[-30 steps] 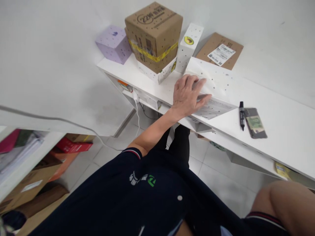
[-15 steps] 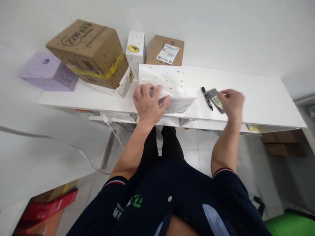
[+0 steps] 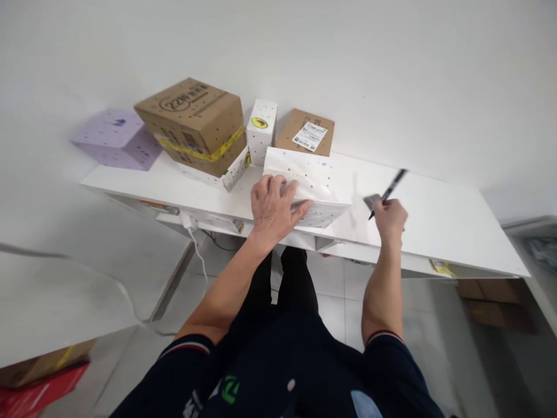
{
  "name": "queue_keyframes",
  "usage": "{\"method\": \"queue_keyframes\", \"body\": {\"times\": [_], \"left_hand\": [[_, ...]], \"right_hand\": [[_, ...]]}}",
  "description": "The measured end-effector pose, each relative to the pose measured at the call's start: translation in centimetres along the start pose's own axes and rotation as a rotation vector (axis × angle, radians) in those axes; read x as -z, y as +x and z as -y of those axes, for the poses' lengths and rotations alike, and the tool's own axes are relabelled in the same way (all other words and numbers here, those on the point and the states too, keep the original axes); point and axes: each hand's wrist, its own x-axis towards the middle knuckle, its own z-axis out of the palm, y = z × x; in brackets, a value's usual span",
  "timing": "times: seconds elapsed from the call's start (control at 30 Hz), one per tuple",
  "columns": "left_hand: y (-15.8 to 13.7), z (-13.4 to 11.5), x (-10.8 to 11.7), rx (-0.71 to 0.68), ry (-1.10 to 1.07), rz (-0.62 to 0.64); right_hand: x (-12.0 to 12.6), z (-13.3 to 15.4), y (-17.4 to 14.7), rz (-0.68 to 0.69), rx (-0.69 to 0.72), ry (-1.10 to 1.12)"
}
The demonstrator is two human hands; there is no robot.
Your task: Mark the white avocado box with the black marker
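Note:
My left hand (image 3: 273,212) lies over the left front part of a white spotted box (image 3: 326,213). Its bent fingers grip the top, with the thumb along the front edge. To the right, my right hand (image 3: 390,219) is closed around a black marker (image 3: 394,183), which is tilted with its dark tip pointing down and left. Partly covered by that hand, a flat grey item (image 3: 371,201) shows on the white shelf top (image 3: 448,215); I cannot make out what it is.
Behind the white box are a brown carton with a label (image 3: 300,125) and a tall white box (image 3: 262,130). Farther left, a large brown carton (image 3: 195,119) sits on a white box, beside a lilac box (image 3: 117,142). A white cable (image 3: 198,255) hangs below the shelf.
My right hand has picked up the marker from the shelf top and moved left with it. My left hand stays on the white box. The camera view has shifted.

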Motion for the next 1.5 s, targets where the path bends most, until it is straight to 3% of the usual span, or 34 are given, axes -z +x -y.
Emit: {"method": "queue_keyframes", "body": {"times": [0.07,0.13,0.2,0.27,0.37,0.43,0.63,0.8,0.93,1.5], "left_hand": [[-0.1,0.0,-0.2,0.009,-0.017,0.0],[-0.2,0.1,-0.5,0.018,-0.035,-0.018],[-0.3,0.3,-0.9,0.019,-0.049,-0.047],[-0.5,0.4,-1.2,0.01,-0.05,-0.077],[-0.6,0.5,-1.4,-0.004,-0.034,-0.102],[-0.7,0.6,-1.6,-0.008,-0.024,-0.116],[-0.8,0.7,-2.0,-0.012,-0.043,-0.155],[-0.9,0.9,-2.2,-0.041,-0.032,-0.206],[-0.9,0.9,-2.3,-0.008,-0.067,-0.155],[-0.9,0.9,-1.9,0.022,-0.081,-0.078]], "right_hand": [[1.6,1.7,-1.3,-0.153,0.065,0.5],[2.9,4.4,-2.8,-0.158,0.24,0.943],[3.4,7.7,-4.2,-0.029,0.397,1.179],[3.0,10.9,-5.2,0.179,0.501,1.271],[1.1,14.3,-5.9,0.439,0.577,1.18],[-0.4,15.4,-6.1,0.479,0.562,1.078],[-1.9,15.3,-6.6,0.398,0.468,0.956],[-1.5,15.2,-6.9,0.365,0.525,0.776],[-1.5,15.3,-6.9,0.377,0.558,0.701],[-1.9,15.2,-6.7,0.404,0.606,0.728]]}}
